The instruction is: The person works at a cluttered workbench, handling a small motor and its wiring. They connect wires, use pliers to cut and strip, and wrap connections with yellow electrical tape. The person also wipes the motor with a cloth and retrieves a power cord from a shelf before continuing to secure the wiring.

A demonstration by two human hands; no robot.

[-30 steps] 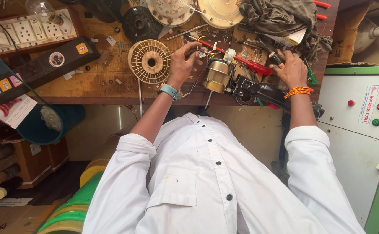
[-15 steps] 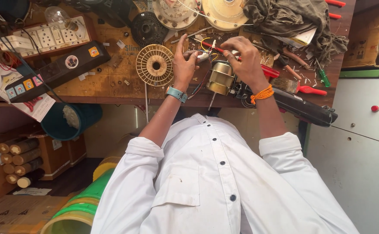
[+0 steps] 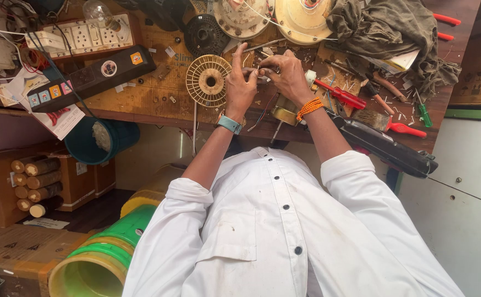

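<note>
1. Both hands had come together over the workbench (image 3: 130, 102). A second before, the right hand (image 3: 290, 74) had been far out to the side near the red-handled tools; it now sat fingertip to fingertip with the left hand (image 3: 240, 88).
2. Between the fingertips of both hands a small thin piece (image 3: 258, 68) was pinched, perhaps a wire end. It was too small for me to tell exactly what it was.
3. The small brass-coloured motor (image 3: 285, 114), plainly seen upright between the hands earlier, was now mostly hidden under the right wrist, near the bench's front edge.
4. The left hand had left the spot beside the motor and was raised, index finger pointing up, other fingers curled in on the small piece.
5. The round cream fan grille (image 3: 208, 81) lay just beside the left hand, as before.
6. A red-handled screwdriver (image 3: 342, 94) lay just right of the right hand, untouched.
7. The grey rag (image 3: 394, 33) stayed heaped at the back right corner, and the white socket board (image 3: 86, 36) sat at the back left.
</note>
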